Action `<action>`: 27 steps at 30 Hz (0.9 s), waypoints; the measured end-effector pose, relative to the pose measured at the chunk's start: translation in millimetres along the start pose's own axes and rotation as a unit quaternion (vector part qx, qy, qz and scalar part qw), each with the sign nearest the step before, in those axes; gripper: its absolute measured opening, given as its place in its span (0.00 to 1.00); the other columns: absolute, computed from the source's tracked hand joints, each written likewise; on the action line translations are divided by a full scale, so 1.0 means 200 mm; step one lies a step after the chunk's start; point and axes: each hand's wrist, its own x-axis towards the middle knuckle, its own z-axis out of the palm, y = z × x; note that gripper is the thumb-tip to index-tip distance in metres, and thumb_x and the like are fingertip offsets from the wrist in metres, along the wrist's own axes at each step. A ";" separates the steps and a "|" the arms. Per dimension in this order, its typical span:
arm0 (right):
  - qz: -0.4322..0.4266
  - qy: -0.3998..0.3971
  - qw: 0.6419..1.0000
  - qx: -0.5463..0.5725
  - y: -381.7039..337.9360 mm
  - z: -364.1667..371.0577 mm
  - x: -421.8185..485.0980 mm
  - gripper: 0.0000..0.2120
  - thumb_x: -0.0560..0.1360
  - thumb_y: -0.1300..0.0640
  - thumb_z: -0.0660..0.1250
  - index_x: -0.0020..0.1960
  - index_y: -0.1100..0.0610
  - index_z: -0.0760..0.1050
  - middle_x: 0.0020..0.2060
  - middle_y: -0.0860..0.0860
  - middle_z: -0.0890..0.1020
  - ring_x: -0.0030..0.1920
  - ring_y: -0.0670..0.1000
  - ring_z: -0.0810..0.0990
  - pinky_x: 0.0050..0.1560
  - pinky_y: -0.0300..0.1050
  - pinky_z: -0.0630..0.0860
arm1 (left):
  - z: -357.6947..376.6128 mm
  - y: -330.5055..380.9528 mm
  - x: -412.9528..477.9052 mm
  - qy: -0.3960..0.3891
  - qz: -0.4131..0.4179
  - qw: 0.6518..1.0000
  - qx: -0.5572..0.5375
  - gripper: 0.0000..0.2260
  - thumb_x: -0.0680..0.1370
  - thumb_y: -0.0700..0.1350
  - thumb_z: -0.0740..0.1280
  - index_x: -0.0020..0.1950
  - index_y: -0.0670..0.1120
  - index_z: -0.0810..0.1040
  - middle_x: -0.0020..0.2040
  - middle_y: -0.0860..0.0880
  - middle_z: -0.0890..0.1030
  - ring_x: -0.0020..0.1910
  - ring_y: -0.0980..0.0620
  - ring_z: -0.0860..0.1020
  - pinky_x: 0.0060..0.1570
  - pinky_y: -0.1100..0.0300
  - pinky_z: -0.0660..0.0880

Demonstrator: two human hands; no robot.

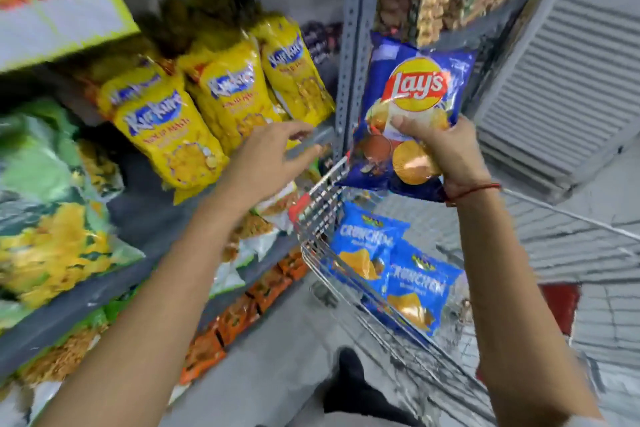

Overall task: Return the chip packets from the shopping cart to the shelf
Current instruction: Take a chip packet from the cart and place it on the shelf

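My right hand grips the lower part of a dark blue Lay's chip packet and holds it upright above the wire shopping cart, just right of the shelf's metal upright. Two light blue Crunchex chip packets lie inside the cart below. My left hand is empty, fingers spread, reaching toward the front edge of the grey shelf beside a row of yellow Kurkure packets.
A perforated metal upright stands between the shelf bays. Green and yellow snack bags fill the shelf at left, orange packets sit on lower levels. A louvred grey panel is at right. My dark shoe is on the floor.
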 end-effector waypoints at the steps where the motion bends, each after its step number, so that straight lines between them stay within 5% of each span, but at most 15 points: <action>1: -0.027 -0.019 0.999 0.009 -0.12 0.07 -0.01 0.14 0.63 0.61 0.78 0.49 0.57 0.81 0.44 0.50 0.87 0.47 0.49 0.85 0.48 0.44 0.81 | -0.13 0.04 -0.01 0.043 0.009 0.999 0.005 0.14 0.74 0.50 0.67 0.58 0.46 0.78 0.55 0.46 0.83 0.55 0.49 0.79 0.55 0.58 0.72; 10: -0.204 -0.209 0.950 0.111 -0.98 0.74 -0.17 0.12 0.63 0.58 0.78 0.45 0.58 0.82 0.39 0.45 0.87 0.43 0.46 0.86 0.44 0.42 0.82 | -1.17 0.23 -0.37 0.367 0.054 0.913 0.173 0.12 0.75 0.48 0.64 0.54 0.44 0.79 0.51 0.45 0.82 0.51 0.49 0.79 0.53 0.58 0.70; 18: -0.236 -0.329 0.901 0.157 -1.28 1.42 -0.37 0.22 0.64 0.60 0.78 0.56 0.63 0.79 0.49 0.54 0.86 0.49 0.52 0.85 0.52 0.51 0.82 | -1.66 0.02 -0.97 0.471 -0.091 0.815 0.326 0.12 0.74 0.46 0.64 0.53 0.41 0.78 0.52 0.40 0.82 0.52 0.41 0.78 0.55 0.56 0.68; 22: -0.248 -0.365 0.883 0.159 -1.32 1.79 -0.55 0.22 0.59 0.55 0.80 0.50 0.57 0.80 0.44 0.48 0.87 0.46 0.47 0.85 0.49 0.47 0.81 | -1.74 -0.10 -1.25 0.513 -0.190 0.758 0.355 0.15 0.75 0.49 0.62 0.54 0.40 0.78 0.54 0.40 0.81 0.55 0.39 0.76 0.58 0.54 0.66; 27: -0.252 -0.393 0.870 0.159 -1.32 2.23 -0.81 0.28 0.57 0.50 0.81 0.54 0.55 0.76 0.49 0.50 0.85 0.50 0.49 0.83 0.56 0.52 0.79 | -1.78 -0.19 -1.43 0.487 -0.268 0.747 0.365 0.20 0.76 0.52 0.59 0.57 0.39 0.77 0.56 0.39 0.80 0.58 0.39 0.75 0.59 0.46 0.71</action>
